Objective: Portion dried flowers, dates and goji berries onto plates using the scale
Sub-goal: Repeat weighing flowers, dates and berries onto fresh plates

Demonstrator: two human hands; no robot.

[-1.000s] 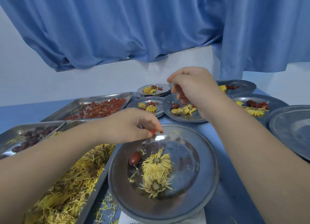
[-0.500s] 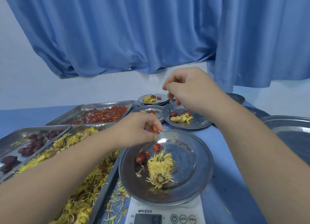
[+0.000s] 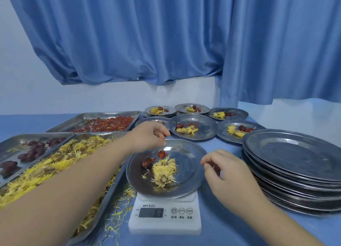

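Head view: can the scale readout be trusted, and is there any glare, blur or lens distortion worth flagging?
Head view: the scale display is soft, digits not surely readable; glare streaks the rim of the plate on it and the stack of empty plates; wide-angle distortion leans the curtain folds at the sides; lighting even, shadows faint.

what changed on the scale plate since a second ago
Goji berries now lie on the plate on the scale, beside the date. A second ago there were none, and the left hand seemed to pinch some above it. The right hand has dropped from over the far plates to this plate's right rim. Date and dried flowers lie as before.
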